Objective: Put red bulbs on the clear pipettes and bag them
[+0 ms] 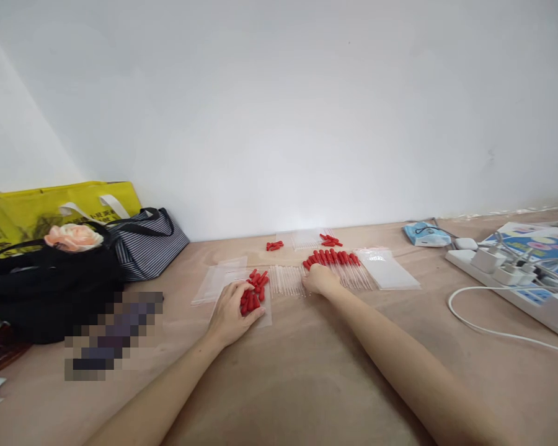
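Note:
My left hand (232,314) rests on the table, cupped with thumb and fingers apart, touching a pile of loose red rubber bulbs (253,301) on a clear plastic bag. My right hand (322,280) is closed, its fingertips at the left end of a row of red-topped droppers (337,257). What the fingers hold is hidden by the hand. Between my hands lies a row of thin clear tubes (286,281) with no bulbs on them. Behind are a small group of red bulbs (274,246) and another bunch of red pieces (330,240).
Clear bags lie left (214,284) and right (390,270) of the tubes. A blue face mask (426,235) and a white power strip (506,282) with plugs and cables are at right. A black bag (51,291), striped bag (155,248) and yellow bag (28,207) stand at left.

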Demonstrator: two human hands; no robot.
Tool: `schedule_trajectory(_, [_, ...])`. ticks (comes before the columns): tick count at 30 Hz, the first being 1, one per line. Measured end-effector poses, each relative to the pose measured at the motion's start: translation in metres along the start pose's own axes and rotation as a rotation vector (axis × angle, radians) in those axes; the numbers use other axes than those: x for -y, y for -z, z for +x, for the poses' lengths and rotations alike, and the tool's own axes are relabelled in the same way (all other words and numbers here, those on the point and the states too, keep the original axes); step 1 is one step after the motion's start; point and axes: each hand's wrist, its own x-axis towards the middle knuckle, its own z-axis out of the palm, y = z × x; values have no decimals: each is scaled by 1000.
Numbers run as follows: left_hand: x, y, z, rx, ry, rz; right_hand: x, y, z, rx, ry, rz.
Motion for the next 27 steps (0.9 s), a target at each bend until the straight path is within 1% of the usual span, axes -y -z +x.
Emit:
schedule_trajectory(3, [-2, 0, -1, -10, -29, 47, -3, 6, -8, -19, 29, 3])
schedule_trajectory(5, [-3, 0, -2, -23, -50, 81, -11, 8, -18, -45, 78, -3])
schedule_trajectory(7, [-2, -1, -2, -40, -72, 109, -24, 7, -32, -84, 216, -10])
schedule_trajectory(10, [-2, -3, 0, -54, -122, 132, -47, -1, -55, -134, 529, 40])
schedule_trajectory(12, [-3, -2, 0, -63, -167, 149, -60, -8, -66, -152, 656, 128])
schedule_trajectory(14, [-6, 0, -1, -86, -205, 164, -68, -12, -73, -171, 706, 230])
schedule_trajectory(16, [-11, 3, -6, -129, -226, 163, -71, -15, -76, -191, 715, 306])
schedule_trajectory(18, [-20, 5, -14, -185, -232, 124, -72, -15, -75, -205, 709, 338])
schedule_trajectory(20, [-30, 5, -21, -211, -230, 39, -73, -16, -74, -208, 706, 345])
schedule_trajectory(21, [-35, 4, -24, -176, -233, -13, -74, -17, -73, -211, 709, 344])
schedule_trajectory(22, [-40, 3, -26, -101, -239, -63, -74, -18, -72, -217, 713, 341])
schedule_trajectory(24, [-48, 0, -28, 91, -212, -124, -76, -20, -70, -239, 730, 327])
schedule_trajectory(25, [-51, -1, -28, 163, -181, -141, -76, -21, -70, -249, 738, 318])
schedule_trajectory(26, [-52, -2, -28, 203, -147, -151, -77, -21, -70, -257, 747, 311])
schedule_trajectory(27, [-53, -3, -27, 215, -120, -157, -77, -21, -70, -263, 755, 307])
